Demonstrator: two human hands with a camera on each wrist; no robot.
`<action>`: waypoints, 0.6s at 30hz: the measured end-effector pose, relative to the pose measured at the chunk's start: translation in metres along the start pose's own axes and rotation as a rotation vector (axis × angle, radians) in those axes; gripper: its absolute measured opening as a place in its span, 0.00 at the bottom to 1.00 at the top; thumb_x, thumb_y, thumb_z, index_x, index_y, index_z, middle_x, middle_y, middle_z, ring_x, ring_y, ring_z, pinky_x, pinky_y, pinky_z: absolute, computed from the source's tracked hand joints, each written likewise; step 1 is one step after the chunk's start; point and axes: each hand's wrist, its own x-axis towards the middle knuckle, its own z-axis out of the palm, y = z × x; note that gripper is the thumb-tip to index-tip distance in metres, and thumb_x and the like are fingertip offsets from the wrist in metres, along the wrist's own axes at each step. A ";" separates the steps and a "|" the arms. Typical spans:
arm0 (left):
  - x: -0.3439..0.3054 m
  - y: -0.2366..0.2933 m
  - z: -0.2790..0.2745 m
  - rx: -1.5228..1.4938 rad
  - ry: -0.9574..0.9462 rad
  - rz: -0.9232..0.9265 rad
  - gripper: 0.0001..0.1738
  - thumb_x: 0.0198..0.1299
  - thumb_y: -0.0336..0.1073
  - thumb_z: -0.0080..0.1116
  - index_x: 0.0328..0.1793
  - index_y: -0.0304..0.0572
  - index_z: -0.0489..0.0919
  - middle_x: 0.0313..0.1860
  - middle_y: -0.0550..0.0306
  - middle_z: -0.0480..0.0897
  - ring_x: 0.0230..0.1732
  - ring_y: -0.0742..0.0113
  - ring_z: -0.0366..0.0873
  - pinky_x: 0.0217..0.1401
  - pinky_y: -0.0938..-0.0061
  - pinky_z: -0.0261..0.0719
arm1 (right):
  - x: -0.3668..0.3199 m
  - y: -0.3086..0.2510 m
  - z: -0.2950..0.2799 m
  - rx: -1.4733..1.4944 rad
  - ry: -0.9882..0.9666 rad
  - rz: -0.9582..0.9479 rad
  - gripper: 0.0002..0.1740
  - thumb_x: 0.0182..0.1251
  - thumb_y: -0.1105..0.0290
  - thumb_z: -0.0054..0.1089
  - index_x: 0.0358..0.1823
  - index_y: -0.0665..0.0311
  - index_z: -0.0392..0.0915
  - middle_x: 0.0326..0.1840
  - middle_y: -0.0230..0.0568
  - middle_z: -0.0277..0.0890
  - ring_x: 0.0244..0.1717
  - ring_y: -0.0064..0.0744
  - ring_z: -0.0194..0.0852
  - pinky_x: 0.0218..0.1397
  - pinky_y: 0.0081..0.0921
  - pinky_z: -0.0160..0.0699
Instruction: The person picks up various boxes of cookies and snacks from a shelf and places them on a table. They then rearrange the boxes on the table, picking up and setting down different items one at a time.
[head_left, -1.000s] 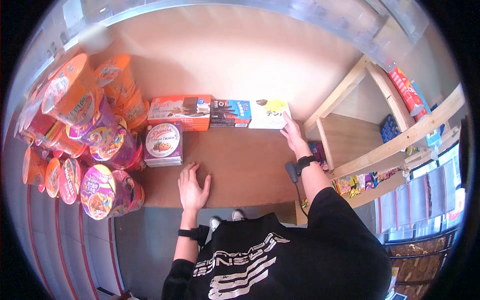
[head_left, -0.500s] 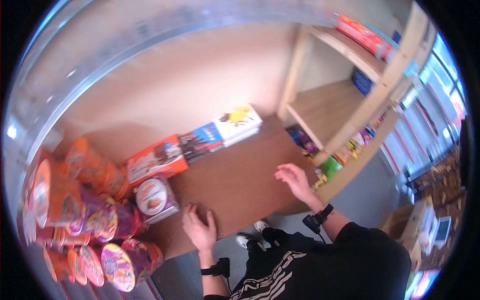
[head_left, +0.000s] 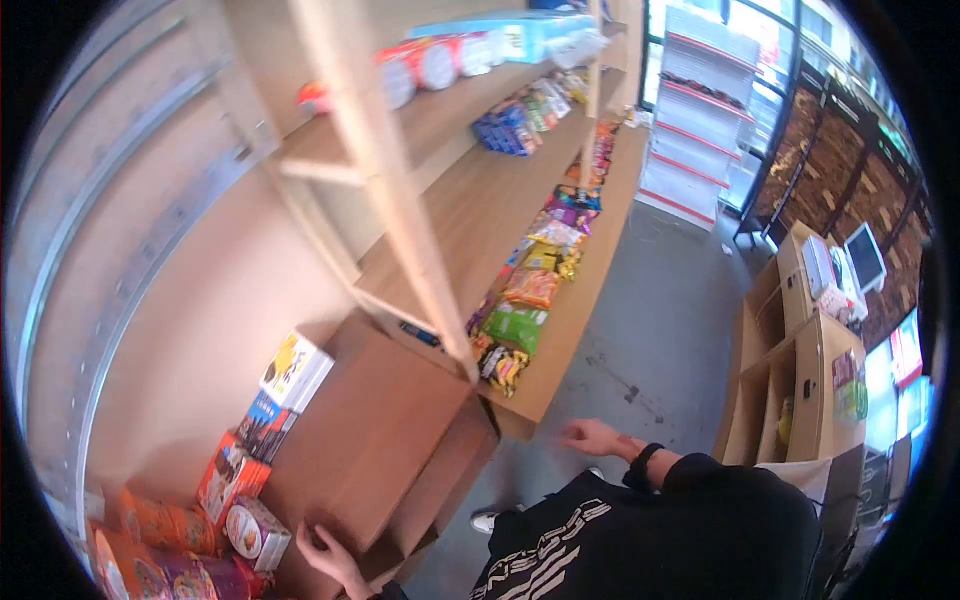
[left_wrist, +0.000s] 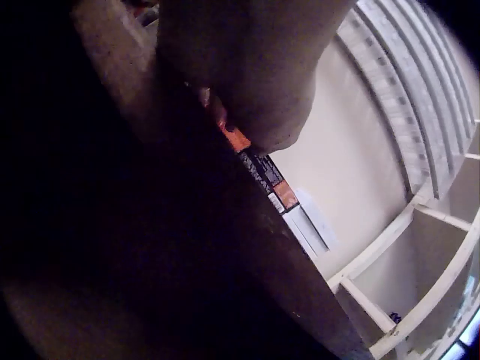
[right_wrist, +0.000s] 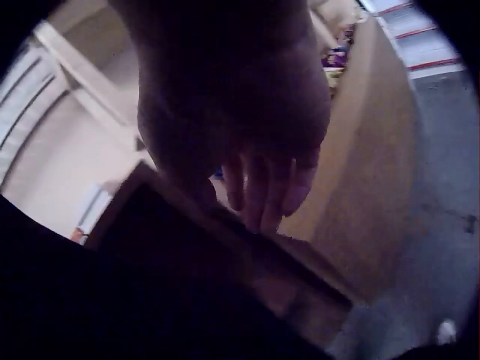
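My left hand point(head_left: 328, 555) is at the near part of the brown tabletop point(head_left: 350, 440), its fingers loosely bent and holding nothing. Just left of it sits the white and purple Danisa cookie box point(head_left: 258, 533). Behind that, a row of snack boxes runs along the wall: an orange-red box point(head_left: 232, 478), a blue and black box point(head_left: 266, 424) and a white box with yellow print point(head_left: 297, 370). My right hand point(head_left: 592, 437), blurred, hangs in the air off the tabletop's right side with relaxed fingers; the right wrist view shows its fingers point(right_wrist: 259, 191) hanging down.
Orange and purple instant noodle cups point(head_left: 170, 522) stand at the lower left. A wooden shelf point(head_left: 430, 240) rises beyond the tabletop, with bagged snacks point(head_left: 530, 290) along its lower board and a post point(head_left: 375, 170) in front. Wooden cabinets point(head_left: 790, 350) stand across the floor.
The head view has swung right toward the shelf and floor. My right hand has left the white box and moved back past the tabletop's side. The left hand stays near the cookie box.
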 end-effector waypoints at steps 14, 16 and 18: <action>-0.152 0.276 0.157 -0.259 -0.430 0.159 0.08 0.65 0.27 0.58 0.49 0.32 0.78 0.41 0.53 0.82 0.42 0.66 0.79 0.50 0.71 0.77 | -0.214 0.394 0.011 0.492 0.254 0.953 0.11 0.60 0.63 0.63 0.35 0.64 0.81 0.26 0.38 0.82 0.26 0.32 0.83 0.32 0.31 0.82; -0.158 0.301 0.186 -0.301 -0.556 0.216 0.09 0.64 0.25 0.58 0.50 0.31 0.78 0.43 0.52 0.83 0.44 0.66 0.80 0.52 0.71 0.77 | -0.226 0.394 0.019 0.748 0.475 0.912 0.10 0.59 0.66 0.64 0.34 0.66 0.81 0.26 0.38 0.83 0.27 0.28 0.83 0.33 0.29 0.81; -0.159 0.330 0.212 -0.303 -0.611 0.275 0.10 0.63 0.26 0.60 0.50 0.32 0.78 0.42 0.50 0.83 0.43 0.64 0.81 0.50 0.71 0.78 | -0.232 0.396 0.019 0.790 0.484 0.921 0.09 0.59 0.67 0.63 0.34 0.67 0.81 0.26 0.37 0.83 0.27 0.27 0.82 0.33 0.28 0.81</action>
